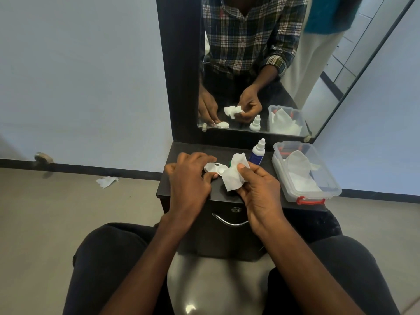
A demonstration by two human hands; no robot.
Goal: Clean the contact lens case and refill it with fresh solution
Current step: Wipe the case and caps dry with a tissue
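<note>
The left hand (pixel 189 176) curls over the contact lens case (pixel 214 167), pinning it to the dark cabinet top (pixel 218 194). Its long axis runs left–right, toward the right hand (pixel 256 189), which pinches a crumpled tissue (pixel 233 176) against the case's right end. Just beyond the case stands the solution bottle (pixel 258 153); right of it, a clear plastic box (pixel 304 176). Farther off – mirror (pixel 261 64), pale wall (pixel 79 76).

case (pixel 214 168) on table (pixel 193 196) | bottle (pixel 258 153) behind | box (pixel 305 171) right
</note>
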